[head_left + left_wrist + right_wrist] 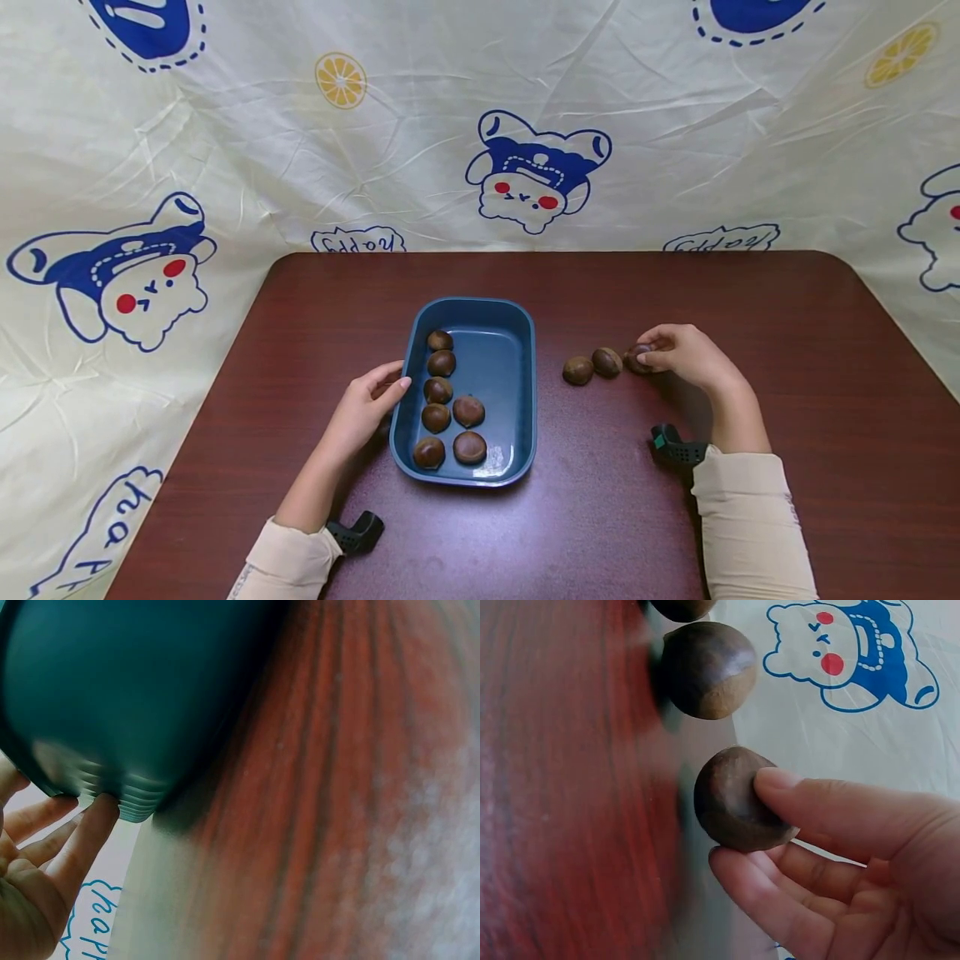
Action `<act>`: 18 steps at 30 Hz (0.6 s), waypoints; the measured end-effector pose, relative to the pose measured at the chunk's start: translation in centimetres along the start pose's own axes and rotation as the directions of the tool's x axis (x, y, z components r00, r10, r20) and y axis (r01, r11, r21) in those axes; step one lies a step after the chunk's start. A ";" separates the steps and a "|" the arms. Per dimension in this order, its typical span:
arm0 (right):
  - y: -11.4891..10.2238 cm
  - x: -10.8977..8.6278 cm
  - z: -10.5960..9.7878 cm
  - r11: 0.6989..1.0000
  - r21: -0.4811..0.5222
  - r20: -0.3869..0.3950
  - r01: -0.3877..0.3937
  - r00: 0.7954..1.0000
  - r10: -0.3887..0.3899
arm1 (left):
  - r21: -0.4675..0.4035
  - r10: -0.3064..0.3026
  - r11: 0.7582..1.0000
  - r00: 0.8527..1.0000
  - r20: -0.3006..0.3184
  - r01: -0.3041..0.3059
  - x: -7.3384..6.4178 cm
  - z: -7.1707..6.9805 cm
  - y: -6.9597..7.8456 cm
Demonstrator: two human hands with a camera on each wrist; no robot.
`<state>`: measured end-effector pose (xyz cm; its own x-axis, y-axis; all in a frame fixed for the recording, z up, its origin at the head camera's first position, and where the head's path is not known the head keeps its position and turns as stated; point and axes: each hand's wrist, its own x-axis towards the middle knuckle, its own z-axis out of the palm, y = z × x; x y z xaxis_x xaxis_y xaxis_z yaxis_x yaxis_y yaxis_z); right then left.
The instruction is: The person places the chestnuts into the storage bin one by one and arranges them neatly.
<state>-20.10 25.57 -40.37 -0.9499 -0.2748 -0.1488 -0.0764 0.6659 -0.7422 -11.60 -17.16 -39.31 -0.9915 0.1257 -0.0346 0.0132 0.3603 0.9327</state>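
Observation:
My right hand pinches a brown chestnut between thumb and fingers, close over the table at the right end of a short row. Two more chestnuts lie to its left, one next to it and one farther left. A blue rectangular tray stands left of the row, with several chestnuts inside, most lined along its left side. At the tray's left wall is my left hand, its fairly straight fingers touching the outside near the rim. The left wrist view shows its fingertips against the ribbed wall.
Everything stands on a dark reddish-brown table. Behind and left of it hangs a pale cloth printed with cartoon figures. Black bands, one at the left wrist and one at the right wrist, sit just beyond the cream sleeves.

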 end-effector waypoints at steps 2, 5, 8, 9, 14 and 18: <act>-0.1 -0.1 -0.1 1.000 0.008 -0.016 0.005 1.000 -0.005 | -0.001 0.003 1.000 1.000 0.002 -0.003 0.0 0.0 0.0; -0.4 -0.2 -0.3 1.000 0.017 -0.045 0.013 0.999 -0.012 | -0.003 0.006 1.000 1.000 0.002 -0.006 0.0 0.0 0.0; -1.0 -0.4 -0.4 1.000 0.029 -0.076 0.011 0.997 -0.008 | -0.005 0.004 1.000 1.000 0.000 -0.004 0.0 0.0 0.0; -1.3 -0.5 -0.4 0.999 0.040 -0.088 0.014 0.996 -0.011 | -0.006 0.002 1.000 1.000 -0.001 -0.002 0.0 0.0 0.0; -2.7 -0.5 0.0 0.990 0.124 -0.189 0.071 0.981 -0.046 | -0.007 -0.003 1.000 1.000 0.000 0.003 -0.1 0.0 0.1; -4.3 -0.3 0.9 0.965 0.214 -0.290 0.152 0.953 -0.086 | 0.000 -0.005 1.000 1.000 0.000 0.005 -0.1 0.0 0.1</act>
<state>-19.19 22.21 -37.73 -0.9867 -0.1182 0.1115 -0.1535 0.4523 -0.8785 -11.54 -17.13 -39.20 -0.9916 0.1236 -0.0388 0.0085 0.3607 0.9326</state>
